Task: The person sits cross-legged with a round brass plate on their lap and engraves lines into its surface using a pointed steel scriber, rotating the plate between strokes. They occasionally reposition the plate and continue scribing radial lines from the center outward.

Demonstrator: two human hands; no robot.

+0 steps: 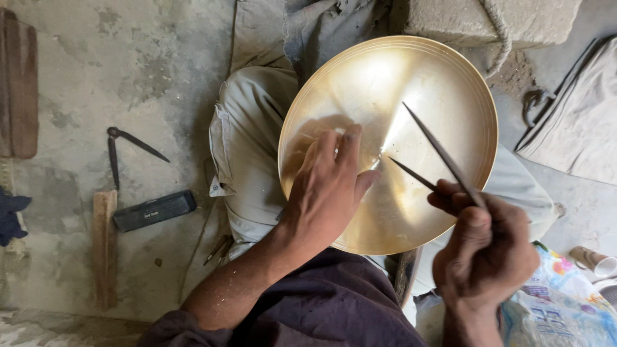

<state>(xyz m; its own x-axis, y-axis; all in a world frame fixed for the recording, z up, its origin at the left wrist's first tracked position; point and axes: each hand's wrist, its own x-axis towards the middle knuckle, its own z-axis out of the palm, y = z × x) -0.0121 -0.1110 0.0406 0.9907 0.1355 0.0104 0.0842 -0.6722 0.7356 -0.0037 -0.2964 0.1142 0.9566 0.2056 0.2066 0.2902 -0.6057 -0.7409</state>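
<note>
A wide brass dish (418,83) rests on the person's lap, the left hand (331,186) lying flat and open on its inner face, while the right hand (488,247) is clenched around dark metal dividers (443,157) whose tip touches the dish's centre.

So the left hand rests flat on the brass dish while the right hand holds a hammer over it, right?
Not a hammer. The head view shows the right hand holding a divider, its two thin legs spread, one tip at the dish's centre. The left hand does rest on the dish.
</note>
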